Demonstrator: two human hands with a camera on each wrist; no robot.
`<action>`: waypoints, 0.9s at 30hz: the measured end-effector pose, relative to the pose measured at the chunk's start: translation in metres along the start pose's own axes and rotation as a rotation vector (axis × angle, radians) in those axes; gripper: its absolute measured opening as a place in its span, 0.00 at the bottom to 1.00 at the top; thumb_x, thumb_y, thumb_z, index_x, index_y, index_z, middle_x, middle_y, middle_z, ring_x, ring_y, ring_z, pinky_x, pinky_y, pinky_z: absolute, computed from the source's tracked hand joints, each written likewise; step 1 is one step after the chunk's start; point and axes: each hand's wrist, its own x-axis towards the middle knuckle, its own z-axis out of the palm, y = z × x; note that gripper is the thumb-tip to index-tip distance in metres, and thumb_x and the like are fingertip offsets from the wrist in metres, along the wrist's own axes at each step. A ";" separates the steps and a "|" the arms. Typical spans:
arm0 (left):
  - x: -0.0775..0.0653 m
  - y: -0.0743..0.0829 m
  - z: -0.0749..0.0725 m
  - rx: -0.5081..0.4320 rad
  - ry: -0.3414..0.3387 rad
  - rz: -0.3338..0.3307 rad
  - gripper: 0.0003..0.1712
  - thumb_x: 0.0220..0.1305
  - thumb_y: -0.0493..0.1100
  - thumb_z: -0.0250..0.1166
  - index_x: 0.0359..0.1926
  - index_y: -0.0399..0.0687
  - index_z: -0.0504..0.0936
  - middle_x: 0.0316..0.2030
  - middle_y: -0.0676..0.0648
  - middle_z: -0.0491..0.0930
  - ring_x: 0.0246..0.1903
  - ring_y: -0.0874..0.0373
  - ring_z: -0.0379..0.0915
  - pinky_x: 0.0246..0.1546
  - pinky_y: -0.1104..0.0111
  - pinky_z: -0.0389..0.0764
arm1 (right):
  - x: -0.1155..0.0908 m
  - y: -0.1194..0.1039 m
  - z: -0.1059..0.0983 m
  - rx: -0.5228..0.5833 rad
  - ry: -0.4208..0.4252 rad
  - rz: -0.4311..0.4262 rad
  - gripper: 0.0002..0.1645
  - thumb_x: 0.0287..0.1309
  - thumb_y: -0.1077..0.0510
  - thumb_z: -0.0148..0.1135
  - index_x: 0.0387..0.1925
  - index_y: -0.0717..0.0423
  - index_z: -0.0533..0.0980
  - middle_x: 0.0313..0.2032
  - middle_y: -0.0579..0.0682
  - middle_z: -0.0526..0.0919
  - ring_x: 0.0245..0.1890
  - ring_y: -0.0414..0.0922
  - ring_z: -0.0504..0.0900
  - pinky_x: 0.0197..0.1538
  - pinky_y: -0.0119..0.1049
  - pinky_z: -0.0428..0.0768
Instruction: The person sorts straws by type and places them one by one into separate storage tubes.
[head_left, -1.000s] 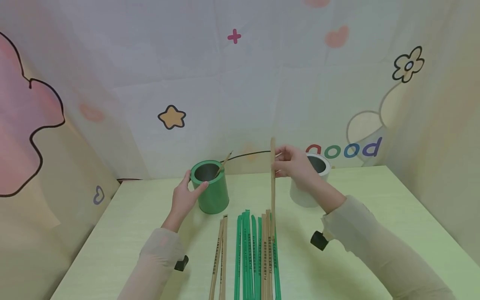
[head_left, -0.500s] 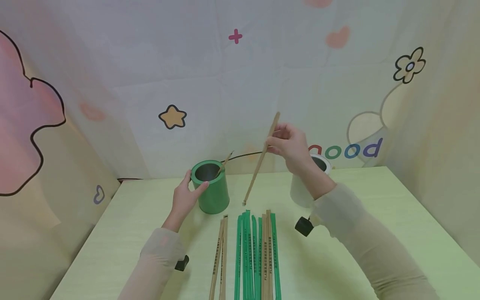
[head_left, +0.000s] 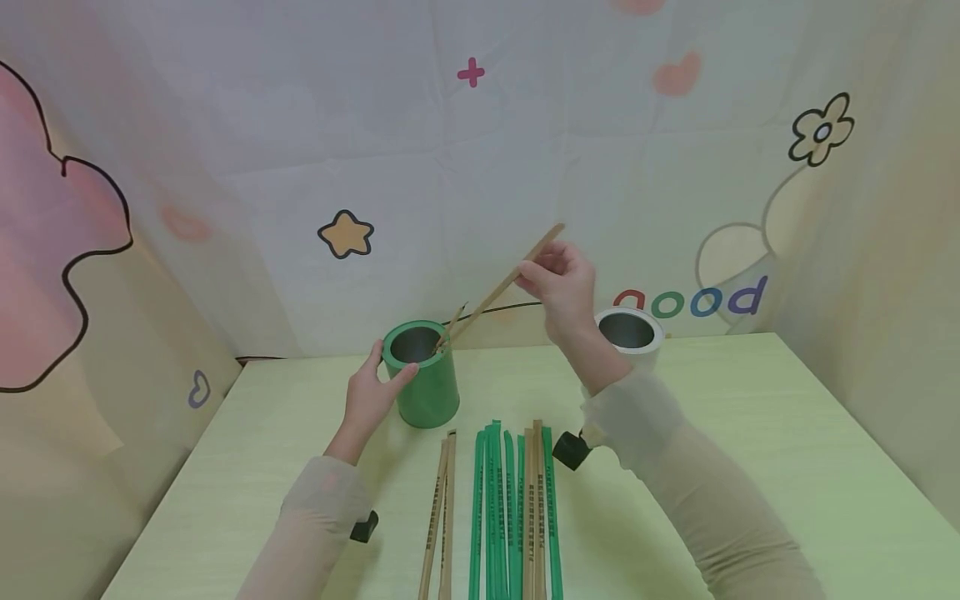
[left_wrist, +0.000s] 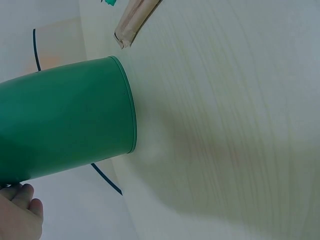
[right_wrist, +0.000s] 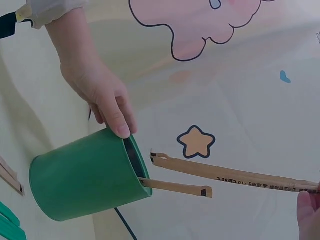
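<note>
My left hand point(head_left: 373, 396) grips the green cylindrical holder point(head_left: 431, 400) at its rim, thumb on the near side. A brown paper-wrapped straw point(right_wrist: 175, 186) leans inside it and sticks out over the rim. Between the thumb and fingers of my right hand point(head_left: 562, 287) is pinched another brown wrapped straw point(head_left: 495, 293), slanting down to the left. In the right wrist view, the lower end of this held straw point(right_wrist: 225, 172) is just outside the holder's mouth. The left wrist view shows the holder's side point(left_wrist: 70, 120) and fingertips point(left_wrist: 22, 195) near its top.
A white cylindrical holder point(head_left: 647, 358) stands at the back right, partly behind my right arm. Several green wrapped straws point(head_left: 491, 500) and some brown ones point(head_left: 531, 508) lie in front, with two brown straws point(head_left: 438, 508) to their left. A printed cloth point(head_left: 420, 183) hangs behind the table.
My right hand has lifted the brown straw off the row and carried it left, tilting it until its lower end came to the green holder's mouth. The left hand has stayed put.
</note>
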 end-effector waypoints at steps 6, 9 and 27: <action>0.000 -0.001 0.000 -0.006 -0.001 -0.005 0.54 0.50 0.68 0.56 0.68 0.45 0.44 0.66 0.43 0.51 0.66 0.47 0.47 0.62 0.53 0.56 | 0.001 0.017 0.009 -0.013 0.035 -0.016 0.12 0.46 0.75 0.58 0.26 0.56 0.71 0.21 0.44 0.74 0.23 0.36 0.76 0.29 0.27 0.80; 0.000 -0.001 0.000 -0.007 0.000 -0.006 0.54 0.50 0.68 0.56 0.68 0.47 0.44 0.67 0.44 0.51 0.66 0.47 0.47 0.62 0.53 0.56 | 0.000 0.025 0.013 -0.041 0.036 -0.013 0.13 0.46 0.75 0.58 0.25 0.55 0.71 0.21 0.43 0.74 0.23 0.36 0.76 0.30 0.26 0.79; 0.000 0.000 0.000 -0.011 -0.001 -0.008 0.52 0.51 0.67 0.56 0.68 0.48 0.44 0.66 0.44 0.52 0.66 0.48 0.46 0.62 0.53 0.55 | -0.009 0.082 0.028 -0.287 -0.046 -0.001 0.07 0.47 0.72 0.59 0.32 0.66 0.73 0.24 0.48 0.75 0.26 0.37 0.75 0.31 0.25 0.77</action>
